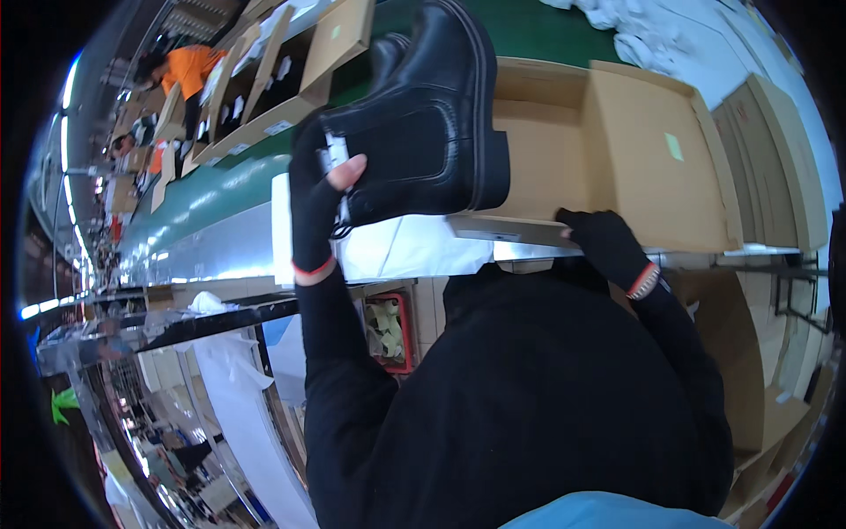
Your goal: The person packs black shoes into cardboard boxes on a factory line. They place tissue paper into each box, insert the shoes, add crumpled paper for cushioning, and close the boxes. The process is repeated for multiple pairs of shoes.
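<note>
A black leather ankle boot (458, 66) with a stretchy side panel and a thick sole lies tilted on its side in the air. Closed around its shaft opening is my left hand (315, 194), in a black fingerless glove with the thumb bare. A white tag (336, 153) hangs by that thumb. Partly hidden behind it shows a second black boot (388, 55). To the right an open brown cardboard box (542, 132) has its lid folded back. My right hand (608, 247), gloved alike, grips the box's near wall at its edge. White paper (414, 251) spreads below the boot.
Several open shoe boxes (260, 123) stand on the green conveyor (211, 207) to the left. Flattened or stacked cardboard (767, 159) stands at right. Crumpled white paper (648, 40) lies beyond the box. A person in orange (189, 70) works farther off. Below is a red bin (405, 331).
</note>
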A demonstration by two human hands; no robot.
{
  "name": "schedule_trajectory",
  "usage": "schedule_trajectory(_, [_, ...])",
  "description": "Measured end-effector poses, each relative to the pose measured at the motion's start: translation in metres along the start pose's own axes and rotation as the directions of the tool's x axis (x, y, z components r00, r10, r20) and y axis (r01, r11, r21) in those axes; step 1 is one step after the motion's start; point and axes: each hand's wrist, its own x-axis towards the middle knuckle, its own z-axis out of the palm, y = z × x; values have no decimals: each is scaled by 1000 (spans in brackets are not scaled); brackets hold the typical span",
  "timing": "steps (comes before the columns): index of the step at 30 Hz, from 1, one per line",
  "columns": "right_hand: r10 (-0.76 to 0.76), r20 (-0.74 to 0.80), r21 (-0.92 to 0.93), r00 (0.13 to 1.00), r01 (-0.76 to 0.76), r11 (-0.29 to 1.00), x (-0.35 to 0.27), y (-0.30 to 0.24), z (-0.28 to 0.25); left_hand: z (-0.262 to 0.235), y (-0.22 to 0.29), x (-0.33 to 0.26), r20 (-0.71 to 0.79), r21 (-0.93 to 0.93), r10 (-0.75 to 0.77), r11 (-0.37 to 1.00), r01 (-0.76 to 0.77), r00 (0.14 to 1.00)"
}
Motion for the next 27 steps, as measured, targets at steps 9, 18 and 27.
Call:
schedule_trajectory(9, [98,118,-56,988,-92,994,-28,30,28,-55,-50,-50,58,623,-118,780,57,991])
schedule_trajectory(18, [180,293,-82,939,-163,983,-32,38,18,-70,-84,-114,-497,629,441,777,-40,747])
schedule_trajectory(27, [154,324,24,933,-171,985,-16,21,14,-375,-50,-219,-972,190,220,942,275,-81])
